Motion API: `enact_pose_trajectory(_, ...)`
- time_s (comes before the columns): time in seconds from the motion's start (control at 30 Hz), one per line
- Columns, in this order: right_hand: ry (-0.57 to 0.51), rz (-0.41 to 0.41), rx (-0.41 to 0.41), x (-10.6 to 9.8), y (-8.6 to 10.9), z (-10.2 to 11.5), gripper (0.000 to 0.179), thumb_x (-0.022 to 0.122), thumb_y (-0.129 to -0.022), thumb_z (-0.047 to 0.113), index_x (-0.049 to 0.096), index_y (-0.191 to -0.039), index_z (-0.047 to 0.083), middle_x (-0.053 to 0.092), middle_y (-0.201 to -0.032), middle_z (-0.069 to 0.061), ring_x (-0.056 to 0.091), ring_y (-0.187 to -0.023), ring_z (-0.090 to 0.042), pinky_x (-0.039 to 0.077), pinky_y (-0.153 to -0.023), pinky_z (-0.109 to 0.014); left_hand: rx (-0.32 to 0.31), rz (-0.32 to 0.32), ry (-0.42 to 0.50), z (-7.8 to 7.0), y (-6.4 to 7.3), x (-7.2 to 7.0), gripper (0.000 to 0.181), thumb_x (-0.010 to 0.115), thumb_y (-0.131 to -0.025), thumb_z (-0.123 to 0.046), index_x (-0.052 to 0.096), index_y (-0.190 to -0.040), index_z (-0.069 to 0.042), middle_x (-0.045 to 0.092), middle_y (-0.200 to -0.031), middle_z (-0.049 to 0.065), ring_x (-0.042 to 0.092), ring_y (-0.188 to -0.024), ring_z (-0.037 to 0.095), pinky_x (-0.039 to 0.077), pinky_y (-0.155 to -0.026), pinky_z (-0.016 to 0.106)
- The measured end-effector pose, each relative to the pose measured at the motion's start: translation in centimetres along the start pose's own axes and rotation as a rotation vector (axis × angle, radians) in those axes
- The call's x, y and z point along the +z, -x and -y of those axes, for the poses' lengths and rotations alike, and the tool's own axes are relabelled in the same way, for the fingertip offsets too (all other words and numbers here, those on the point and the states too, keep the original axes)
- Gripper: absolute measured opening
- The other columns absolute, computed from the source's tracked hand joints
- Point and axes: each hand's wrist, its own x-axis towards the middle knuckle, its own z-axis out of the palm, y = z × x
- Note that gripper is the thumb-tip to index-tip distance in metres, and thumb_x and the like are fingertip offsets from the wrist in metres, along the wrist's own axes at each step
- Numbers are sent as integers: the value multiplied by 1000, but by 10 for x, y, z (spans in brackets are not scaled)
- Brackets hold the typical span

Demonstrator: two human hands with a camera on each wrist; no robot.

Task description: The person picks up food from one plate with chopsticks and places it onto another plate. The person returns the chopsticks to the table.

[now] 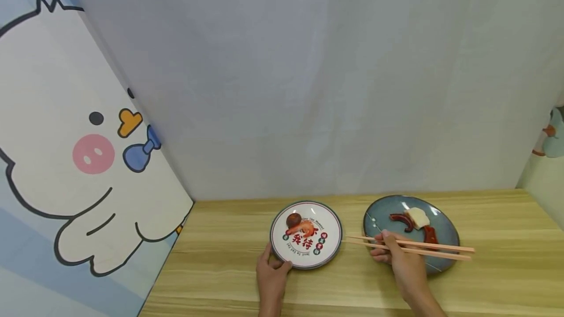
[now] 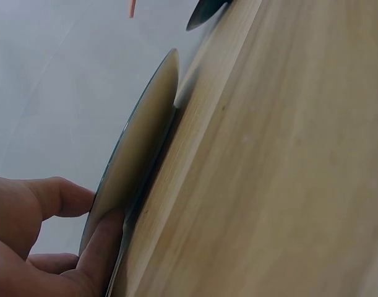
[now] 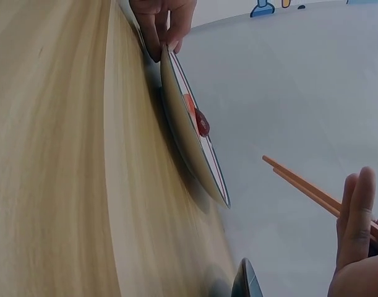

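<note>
My left hand (image 1: 270, 278) pinches the near left rim of a round white plate (image 1: 336, 234) with red lettering and a dark edge. In the left wrist view, the thumb and fingers grip the plate's edge (image 2: 136, 148). A pink shrimp (image 1: 305, 229) and a round brown piece (image 1: 293, 219) lie on it. My right hand (image 1: 403, 260) holds a pair of light wooden chopsticks (image 1: 454, 247) over a blue-grey plate (image 1: 381, 209). Their tips point left towards the white plate, with nothing between them. In the right wrist view, the chopsticks (image 3: 306, 187) stand clear of the table.
On the blue-grey plate lie a curved dark red piece (image 1: 402, 220), a pale block (image 1: 418, 217) with a brown side and another dark red piece (image 1: 430, 235). Both plates are on a wood-grain table (image 1: 211, 258). A grey curtain (image 1: 308, 87) hangs behind; a cartoon-print cloth (image 1: 48, 111) stands left.
</note>
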Motion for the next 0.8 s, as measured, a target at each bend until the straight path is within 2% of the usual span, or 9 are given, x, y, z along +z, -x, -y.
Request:
enact_pose_trajectory(0.27,72,-8,20,14,-3,3,34,51,-111,11,68,-112,-18,76,-79,-6,72,-67,-12,63,-65,-26,-1,5,8,1,0,-1,82,74,-77,19,45,-154,10,50,-138,27,60,-87,21,55,-64,22)
enact_pose_trajectory(0.6,103,5,-4,28,-9,3,35,52,-111,13,67,-115,-18,74,-79,3,73,-67,-10,64,-67,-27,1,5,6,0,0,0,82,73,-77,19,44,-154,10,50,-137,27,60,-87,21,54,-63,21)
enact_pose_trajectory(0.8,98,20,-13,35,-12,-1,35,53,-111,13,66,-115,-19,73,-81,2,73,-69,-11,64,-68,-27,3,-2,0,-1,1,0,83,74,-77,19,44,-154,11,51,-137,28,61,-87,21,55,-64,22)
